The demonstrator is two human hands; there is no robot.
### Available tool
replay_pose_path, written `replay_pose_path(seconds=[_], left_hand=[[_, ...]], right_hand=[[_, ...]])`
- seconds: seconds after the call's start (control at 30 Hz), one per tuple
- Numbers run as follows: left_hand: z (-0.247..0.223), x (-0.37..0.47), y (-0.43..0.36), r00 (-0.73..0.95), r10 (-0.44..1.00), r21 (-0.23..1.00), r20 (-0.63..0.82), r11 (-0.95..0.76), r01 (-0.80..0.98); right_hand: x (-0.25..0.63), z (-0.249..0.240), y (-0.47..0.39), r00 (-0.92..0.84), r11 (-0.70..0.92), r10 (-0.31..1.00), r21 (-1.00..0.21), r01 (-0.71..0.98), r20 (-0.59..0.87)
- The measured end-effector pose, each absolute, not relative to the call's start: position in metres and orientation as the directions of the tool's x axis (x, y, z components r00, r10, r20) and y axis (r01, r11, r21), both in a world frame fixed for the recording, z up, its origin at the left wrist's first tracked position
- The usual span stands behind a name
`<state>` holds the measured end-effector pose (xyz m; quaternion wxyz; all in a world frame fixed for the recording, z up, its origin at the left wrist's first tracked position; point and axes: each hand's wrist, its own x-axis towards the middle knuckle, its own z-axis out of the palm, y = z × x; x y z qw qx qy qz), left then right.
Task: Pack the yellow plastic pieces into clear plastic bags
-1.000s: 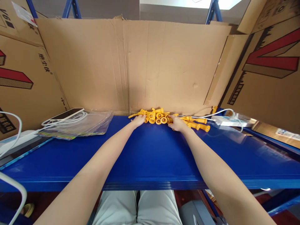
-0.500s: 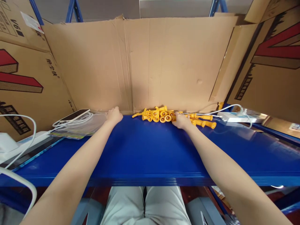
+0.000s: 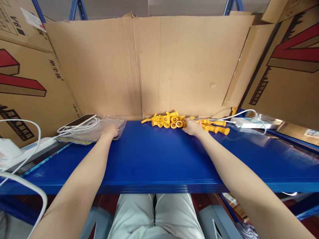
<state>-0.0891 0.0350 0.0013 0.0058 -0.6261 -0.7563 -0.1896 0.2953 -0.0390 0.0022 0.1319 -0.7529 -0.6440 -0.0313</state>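
Note:
Several yellow plastic pieces with round cup-like ends (image 3: 166,121) lie in a pile at the back of the blue shelf (image 3: 149,156), against the cardboard. My right hand (image 3: 191,127) rests at the right part of this pile, its fingers bent among the pieces; what they may hold is hidden. My left hand (image 3: 110,131) is on a clear plastic bag (image 3: 92,131) left of the pile, fingers curled under and mostly hidden from view. More yellow pieces (image 3: 216,126) stick out to the right of my right hand.
A phone (image 3: 81,120) and coiled white cable sit on the bag's left part. Power strips lie at the left (image 3: 37,146) and right (image 3: 251,123). Cardboard (image 3: 186,63) stands upright at the back, with printed boxes (image 3: 22,76) on both sides.
My left hand has moved left and slightly toward me, from the bag's right edge onto the bag. My right hand has stayed at the yellow pile.

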Motion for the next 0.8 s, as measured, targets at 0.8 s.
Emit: replay_pose_path(seconds=[0.8], left_hand=[[0.0049, -0.0836, 0.0278, -0.308, 0.918, 0.191, 0.252, 0.264, 0.945]], right_hand=[[0.2972, 0.0005, -0.0363, 0.175, -0.142, 0.961, -0.161, 0.977, 0.216]])
